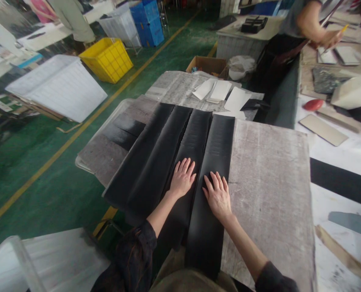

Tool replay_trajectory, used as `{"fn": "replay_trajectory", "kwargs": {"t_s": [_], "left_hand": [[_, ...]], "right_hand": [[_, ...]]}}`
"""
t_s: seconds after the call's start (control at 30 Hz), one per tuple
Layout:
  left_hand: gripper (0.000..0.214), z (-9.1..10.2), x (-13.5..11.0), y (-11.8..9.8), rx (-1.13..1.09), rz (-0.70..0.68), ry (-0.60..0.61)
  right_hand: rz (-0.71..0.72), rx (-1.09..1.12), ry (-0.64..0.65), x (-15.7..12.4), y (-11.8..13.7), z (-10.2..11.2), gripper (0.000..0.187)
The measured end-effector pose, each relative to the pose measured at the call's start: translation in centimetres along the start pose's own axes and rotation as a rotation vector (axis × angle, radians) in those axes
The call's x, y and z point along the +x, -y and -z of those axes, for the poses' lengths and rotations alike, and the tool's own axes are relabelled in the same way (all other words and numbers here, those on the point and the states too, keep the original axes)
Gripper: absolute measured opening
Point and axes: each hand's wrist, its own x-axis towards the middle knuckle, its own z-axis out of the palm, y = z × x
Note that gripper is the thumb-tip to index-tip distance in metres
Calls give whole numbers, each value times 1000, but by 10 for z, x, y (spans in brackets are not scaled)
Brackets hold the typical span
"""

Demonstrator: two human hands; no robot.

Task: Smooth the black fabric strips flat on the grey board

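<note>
Several long black strips of flat sheet material lie side by side on a grey, worn board point(271, 194). My left hand point(182, 178) rests flat, fingers stretched, on one black strip point(195, 127) near the middle. On the rightmost black strip point(219, 138) lies my right hand point(218, 194), palm down with its fingers apart. Neither hand grips anything. Further left, more black strips point(151, 150) lie next to these and reach past the board's near edge. Smaller black pieces point(122, 132) lie on the board's left part.
White cards point(219, 90) lie at the board's far end, before a cardboard box point(207, 65). At right, a cluttered white table point(326, 162) adjoins; a co-worker's hand point(332, 38) is above it. White bins point(58, 87) and a yellow crate point(107, 59) stand on the green floor.
</note>
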Motion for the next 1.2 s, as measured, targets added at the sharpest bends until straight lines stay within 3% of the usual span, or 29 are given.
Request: {"fn": "replay_trajectory", "kwargs": {"t_s": [0.13, 0.27, 0.4, 0.5, 0.67, 1.0, 1.2], "left_hand": [[49, 6, 4, 7, -89, 22, -17], [37, 27, -9, 7, -160, 19, -2], [37, 53, -58, -7, -221, -4, 98], [52, 69, -107, -20, -226, 6, 170], [81, 73, -157, -36, -139, 53, 338], [67, 52, -159, -49, -10, 83, 264], [56, 53, -157, -45, -12, 60, 229]], "right_hand": [[5, -7, -15, -1, 1, -1, 44], [3, 7, -20, -1, 1, -1, 44], [-6, 45, -23, -1, 1, 0, 43], [-6, 52, -24, -1, 0, 1, 43], [-9, 84, -32, -1, 0, -1, 43], [-7, 138, -64, 0, -1, -2, 42], [-182, 543, -13, -5, -5, 29, 35]]}}
